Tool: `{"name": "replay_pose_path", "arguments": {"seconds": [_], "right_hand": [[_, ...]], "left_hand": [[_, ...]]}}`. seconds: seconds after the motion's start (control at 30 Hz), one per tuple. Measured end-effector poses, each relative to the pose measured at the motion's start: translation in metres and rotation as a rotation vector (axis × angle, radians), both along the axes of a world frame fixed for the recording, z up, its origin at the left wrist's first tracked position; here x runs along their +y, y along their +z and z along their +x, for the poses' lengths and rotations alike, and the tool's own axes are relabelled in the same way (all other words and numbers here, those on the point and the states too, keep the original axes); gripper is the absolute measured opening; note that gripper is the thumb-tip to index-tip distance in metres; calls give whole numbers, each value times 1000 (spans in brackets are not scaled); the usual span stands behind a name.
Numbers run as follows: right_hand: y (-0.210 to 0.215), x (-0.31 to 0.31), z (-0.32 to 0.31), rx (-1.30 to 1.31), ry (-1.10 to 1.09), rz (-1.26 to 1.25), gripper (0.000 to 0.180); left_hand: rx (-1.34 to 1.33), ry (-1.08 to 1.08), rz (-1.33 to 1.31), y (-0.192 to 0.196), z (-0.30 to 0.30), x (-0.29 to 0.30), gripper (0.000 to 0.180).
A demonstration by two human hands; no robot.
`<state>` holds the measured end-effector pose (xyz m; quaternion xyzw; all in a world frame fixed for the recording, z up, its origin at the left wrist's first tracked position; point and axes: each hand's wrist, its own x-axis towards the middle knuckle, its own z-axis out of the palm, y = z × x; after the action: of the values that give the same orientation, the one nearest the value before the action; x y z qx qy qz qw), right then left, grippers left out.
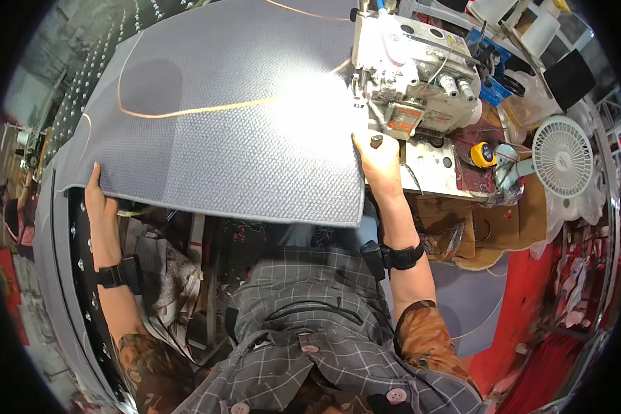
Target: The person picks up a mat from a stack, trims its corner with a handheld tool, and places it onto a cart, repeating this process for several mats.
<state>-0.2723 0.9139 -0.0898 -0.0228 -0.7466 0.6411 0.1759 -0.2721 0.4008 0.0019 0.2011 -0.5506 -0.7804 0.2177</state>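
The person holds a grey textured mat [241,138] flat with 2 hands: the left hand [98,196] pinches its near left corner, while the right hand [379,162] grips its right edge just below the overlock sewing machine [410,69]. An orange stitched line [207,109] already curves across the mat beyond the fingers; the edge by the needle looks part-fed, with the near edge left to go.

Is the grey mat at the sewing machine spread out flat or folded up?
Spread flat. The grey mat lies open as one sheet, left hand at its near-left corner, right hand at its right edge by the sewing machine.
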Motion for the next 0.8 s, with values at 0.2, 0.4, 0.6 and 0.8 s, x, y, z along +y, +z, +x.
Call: {"name": "replay_pose_path", "arguments": {"seconds": [0.2, 0.4, 0.6, 0.8], "right_hand": [[1, 1, 1, -34, -5, -14, 27], [14, 0, 11, 21, -101, 150, 17], [25, -23, 25, 479, -240, 629, 29], [27, -26, 7, 181, -70, 1079, 71]], "left_hand": [[29, 2, 1, -1, -49, 4, 32], [-9, -9, -36, -4, -98, 12, 30], [-13, 8, -32, -9, -142, 22, 29], [40, 43, -24, -14, -187, 30, 28]]}}
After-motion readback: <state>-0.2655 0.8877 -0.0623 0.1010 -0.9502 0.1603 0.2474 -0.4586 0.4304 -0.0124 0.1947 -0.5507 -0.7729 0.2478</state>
